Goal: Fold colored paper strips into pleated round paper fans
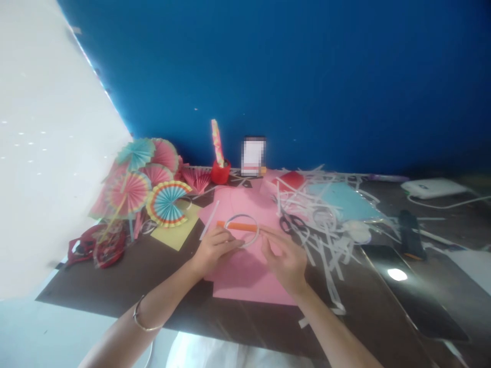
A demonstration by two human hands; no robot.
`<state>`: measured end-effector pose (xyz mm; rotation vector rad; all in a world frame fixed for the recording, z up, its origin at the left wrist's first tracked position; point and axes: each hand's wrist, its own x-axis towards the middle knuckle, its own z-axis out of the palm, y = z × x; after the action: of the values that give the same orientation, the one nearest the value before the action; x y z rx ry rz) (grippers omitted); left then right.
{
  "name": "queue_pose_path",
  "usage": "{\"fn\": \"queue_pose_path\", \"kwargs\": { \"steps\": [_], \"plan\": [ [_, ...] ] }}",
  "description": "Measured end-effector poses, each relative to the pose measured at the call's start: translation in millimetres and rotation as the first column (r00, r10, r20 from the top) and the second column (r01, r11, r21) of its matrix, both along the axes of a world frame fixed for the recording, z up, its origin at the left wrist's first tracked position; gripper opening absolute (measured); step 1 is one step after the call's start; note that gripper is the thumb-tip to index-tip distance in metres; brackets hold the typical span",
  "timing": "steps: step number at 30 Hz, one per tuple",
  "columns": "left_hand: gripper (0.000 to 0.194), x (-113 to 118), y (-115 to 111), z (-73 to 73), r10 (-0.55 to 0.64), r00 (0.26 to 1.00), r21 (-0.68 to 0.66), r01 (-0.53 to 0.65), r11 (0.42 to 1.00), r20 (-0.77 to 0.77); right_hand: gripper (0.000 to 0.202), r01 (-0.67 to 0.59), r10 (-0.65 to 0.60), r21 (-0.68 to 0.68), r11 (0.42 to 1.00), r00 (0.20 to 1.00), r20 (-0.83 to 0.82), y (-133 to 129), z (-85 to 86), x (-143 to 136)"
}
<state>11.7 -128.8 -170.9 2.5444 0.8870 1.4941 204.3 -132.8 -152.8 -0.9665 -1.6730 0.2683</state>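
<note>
My left hand (215, 249) is closed, its fingers and thumb pinching the lower left edge of a thin, pale ring that looks like a roll of clear tape (256, 236). An orange paper strip (238, 226) shows through and beside the ring; whether the left fingers also grip it, I cannot tell. My right hand (287, 258) is at the ring's right side, index finger stretched to its edge and thumb apart. Both hands are over pink paper sheets (253, 283). Close to the right hand lie dark-handled scissors (293, 223).
Folded paper fans (169, 203) crowd the left, by a yellow sheet (178, 232) and red-framed item (95, 245). A red cup (220, 174) stands at the back. White paper strips (326, 225), a light-blue packet (343, 201) and a phone (414, 291) are to the right.
</note>
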Motion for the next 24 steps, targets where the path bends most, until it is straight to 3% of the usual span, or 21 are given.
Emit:
{"fn": "queue_pose_path", "kwargs": {
  "steps": [4, 7, 11, 14, 17, 20, 24],
  "plan": [
    [0.015, -1, 0, 4.9, 0.047, 0.985, -0.226, -0.008, 0.974, 0.164, 0.012, -0.096, 0.008, -0.280, 0.955, 0.954, -0.301, 7, 0.4, 6],
    [0.012, -1, -1, 11.4, 0.123, 0.960, -0.458, 0.006, 0.889, 0.251, 0.014, -0.135, -0.047, -0.362, 0.922, 0.890, -0.453, 12, 0.6, 14],
    [0.020, -1, -1, 16.2, 0.174, 0.936, -0.622, 0.058, 0.781, 0.306, 0.021, -0.162, 0.029, -0.341, 0.926, 0.931, -0.365, 12, 7.1, 17],
    [0.025, 0, -2, 17.4, 0.147, 0.952, -0.687, 0.083, 0.722, 0.269, 0.028, -0.255, 0.159, -0.396, 0.882, 0.953, -0.260, 9, 13.2, 12],
    [0.030, 0, -2, 18.0, 0.117, 0.969, -0.714, 0.075, 0.696, 0.216, 0.022, -0.350, 0.241, -0.466, 0.812, 0.930, -0.279, 8, 13.2, 8],
    [0.034, 0, -1, 17.7, 0.136, 0.971, -0.736, 0.054, 0.675, 0.196, 0.014, -0.357, 0.225, -0.498, 0.791, 0.925, -0.306, 11, 7.9, 9],
    [0.035, -1, 1, 16.8, 0.137, 0.973, -0.755, 0.051, 0.654, 0.184, 0.023, -0.368, 0.204, -0.530, 0.764, 0.917, -0.344, 15, 1.3, 12]
  ]
}}
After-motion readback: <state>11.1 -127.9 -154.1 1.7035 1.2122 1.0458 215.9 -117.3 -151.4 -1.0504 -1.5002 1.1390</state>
